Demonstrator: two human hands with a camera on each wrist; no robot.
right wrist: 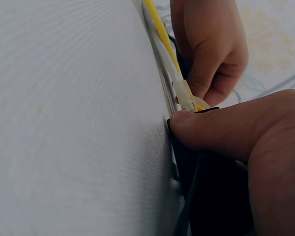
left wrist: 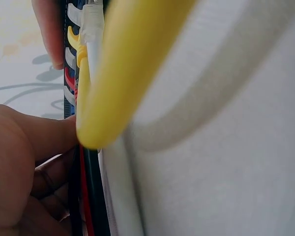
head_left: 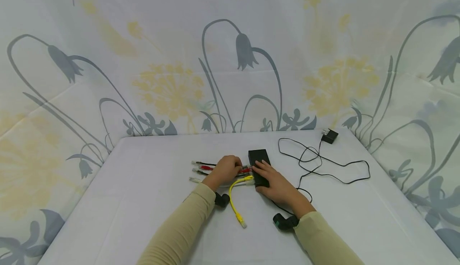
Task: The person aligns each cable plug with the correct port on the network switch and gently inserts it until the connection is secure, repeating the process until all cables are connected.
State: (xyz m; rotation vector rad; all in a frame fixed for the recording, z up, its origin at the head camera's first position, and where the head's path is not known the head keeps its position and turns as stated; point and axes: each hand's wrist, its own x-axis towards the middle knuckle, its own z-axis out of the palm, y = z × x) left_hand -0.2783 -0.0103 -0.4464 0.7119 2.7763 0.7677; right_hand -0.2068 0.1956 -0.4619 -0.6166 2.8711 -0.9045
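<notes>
A black network switch point(head_left: 258, 155) lies on the white table, with a row of Ethernet cable plugs along its left side. My right hand point(head_left: 276, 183) holds the switch, fingers across its top and thumb point(right wrist: 206, 130) against its near end. At the plug row, my left hand point(head_left: 225, 169) pinches an Ethernet cable between thumb and fingers; its plug is mostly hidden by the hand. A yellow Ethernet cable point(head_left: 233, 205) curves from the switch toward me, its other end loose. In the left wrist view, white, yellow and red plug boots point(left wrist: 70, 77) line up at the ports.
Loose ends of several black, red and white cables point(head_left: 195, 180) stick out left of my left hand. A thin black power cord point(head_left: 334, 162) loops on the right up to a power adapter point(head_left: 329, 136) at the back. A flowered curtain point(head_left: 172, 89) hangs behind the table.
</notes>
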